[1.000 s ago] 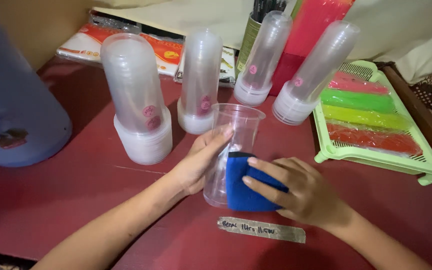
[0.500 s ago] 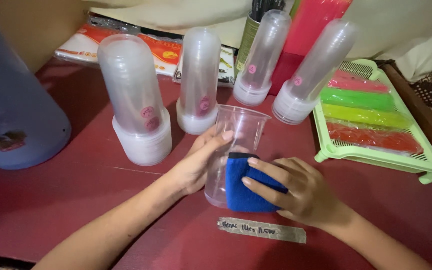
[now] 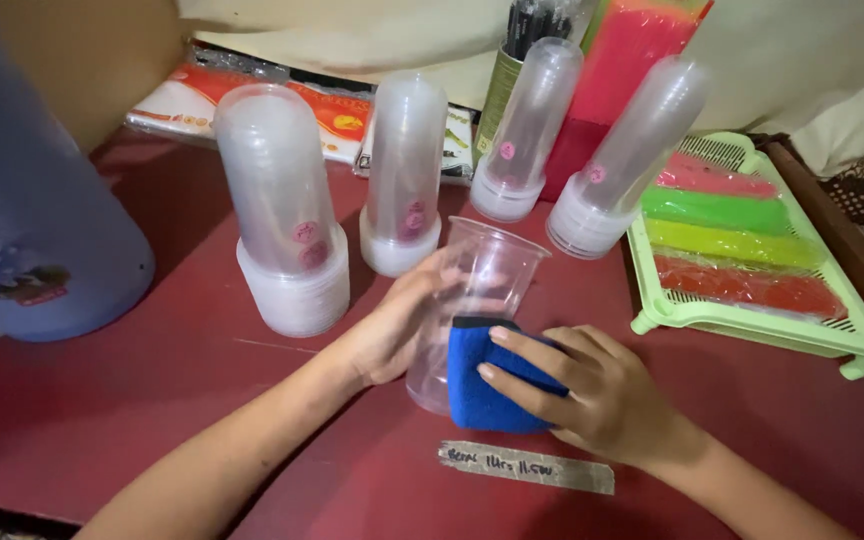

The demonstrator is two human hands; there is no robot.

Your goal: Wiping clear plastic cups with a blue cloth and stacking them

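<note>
A person's left hand (image 3: 392,330) wraps its fingers around a clear plastic cup (image 3: 472,300), tilted on a red tabletop (image 3: 152,400). The right hand (image 3: 592,395) presses a blue sponge (image 3: 482,385) against the cup's lower side, fingers closed over it. Four stacks of upturned cups (image 3: 282,220) stand just behind, and a green tray (image 3: 752,330) lies to the right.

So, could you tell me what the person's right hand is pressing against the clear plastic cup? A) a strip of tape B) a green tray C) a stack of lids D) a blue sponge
D: the right hand holds a blue sponge flat against the side of the clear plastic cup, which the left hand steadies from the other side on the red table.
</note>
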